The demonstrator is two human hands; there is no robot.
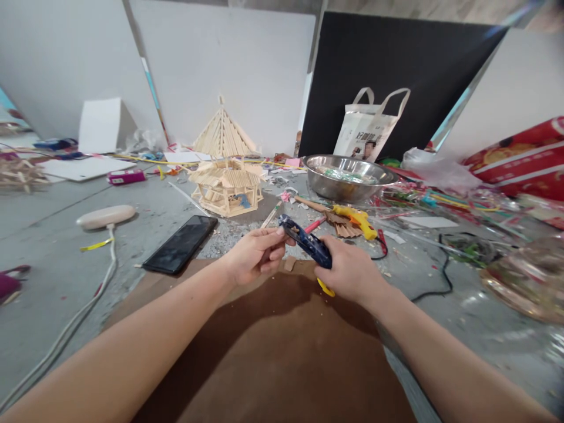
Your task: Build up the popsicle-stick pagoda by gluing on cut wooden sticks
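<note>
My right hand (350, 270) is wrapped round a dark blue hand cutter (307, 242), which points up and left; a yellow part of its handle shows below the palm. At the cutter's far end, my left hand (257, 254) is closed in a pinch, thumb and forefinger against the jaws. Whatever lies between those fingertips is too small to make out. Both hands are above a brown sheet (273, 352). Beyond them stands a small pavilion model (227, 176) of pale wooden sticks with a pointed roof.
A black phone (180, 244) and a white power strip (106, 217) with its cable lie at left. A yellow glue gun (358, 220), a steel bowl (348, 191) and scattered scraps are at right. Behind stand boards and a white bag (363, 129).
</note>
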